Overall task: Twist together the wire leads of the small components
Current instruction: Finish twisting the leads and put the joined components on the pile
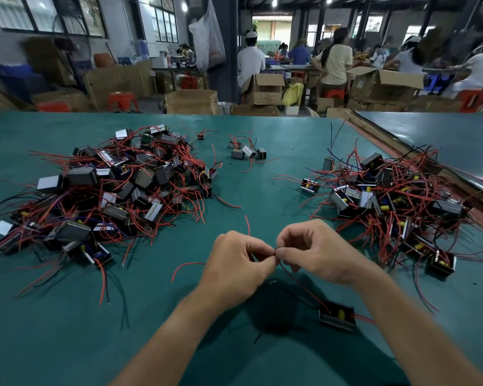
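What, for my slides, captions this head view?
Left hand and right hand pinch the red wire leads of a component between left heap and right heap.

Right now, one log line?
step: twist leads | left hand: pinches red wire | right hand: pinches red wire | component: on that wire, below hands

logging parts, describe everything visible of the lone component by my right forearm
Small black component with a grey ribbed side and yellow part on top, tilted beside the right forearm. One red lead runs up to where the left hand and right hand pinch it; another heads toward the forearm.
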A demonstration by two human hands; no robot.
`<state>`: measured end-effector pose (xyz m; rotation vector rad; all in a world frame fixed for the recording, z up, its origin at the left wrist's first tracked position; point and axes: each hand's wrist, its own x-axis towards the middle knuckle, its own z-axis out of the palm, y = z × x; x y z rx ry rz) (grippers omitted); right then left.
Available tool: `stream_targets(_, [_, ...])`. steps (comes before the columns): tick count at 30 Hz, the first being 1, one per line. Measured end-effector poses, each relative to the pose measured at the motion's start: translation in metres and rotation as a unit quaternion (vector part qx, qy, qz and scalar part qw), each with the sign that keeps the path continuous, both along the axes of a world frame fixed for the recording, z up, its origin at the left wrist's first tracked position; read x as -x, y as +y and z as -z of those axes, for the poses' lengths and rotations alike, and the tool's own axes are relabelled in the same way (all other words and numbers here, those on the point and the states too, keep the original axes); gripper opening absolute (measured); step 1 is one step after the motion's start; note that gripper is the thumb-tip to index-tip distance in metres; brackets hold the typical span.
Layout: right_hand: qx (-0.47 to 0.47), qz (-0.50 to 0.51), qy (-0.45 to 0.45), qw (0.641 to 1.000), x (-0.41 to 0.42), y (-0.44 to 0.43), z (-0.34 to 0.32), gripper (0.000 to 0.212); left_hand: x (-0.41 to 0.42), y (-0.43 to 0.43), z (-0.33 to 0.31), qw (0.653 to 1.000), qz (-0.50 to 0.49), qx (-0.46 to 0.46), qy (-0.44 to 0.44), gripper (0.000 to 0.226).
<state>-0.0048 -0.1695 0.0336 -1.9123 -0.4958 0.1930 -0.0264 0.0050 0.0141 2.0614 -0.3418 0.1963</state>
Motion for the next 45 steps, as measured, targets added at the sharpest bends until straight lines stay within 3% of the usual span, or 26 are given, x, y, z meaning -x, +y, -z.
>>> stream_targets(3, [0.024, 0.047, -0.01, 0.999, -0.002, 0.007, 0.002, 0.027, 0.0, -0.002, 0.004, 0.986, -0.025, -0.072, -0.149, 0.009])
stream_targets(6, [-0.01, 0.078, -0.017, 0.997, -0.002, 0.013, 0.005, 0.028, -0.002, 0.001, 0.004, 0.974, -0.063, -0.07, -0.206, 0.01])
stream_targets(16, [-0.005, 0.064, -0.07, 0.996, 0.003, 0.007, 0.003, 0.015, -0.002, 0.0, 0.003, 0.981, -0.067, -0.028, -0.181, 0.007])
stream_targets(35, [0.056, 0.11, -0.122, 0.985, -0.007, 0.008, 0.015, 0.032, 0.0, -0.003, 0.003, 0.992, -0.025, -0.031, -0.122, 0.01])
stream_targets(42, [0.062, 0.121, -0.17, 0.976, -0.007, 0.008, 0.013, 0.024, -0.002, -0.001, 0.002, 0.993, -0.027, -0.044, -0.108, 0.01])
stream_targets(45, [0.07, 0.086, -0.145, 0.983, -0.007, 0.007, 0.013, 0.019, -0.003, 0.0, 0.002, 0.991, -0.05, -0.047, -0.116, 0.014])
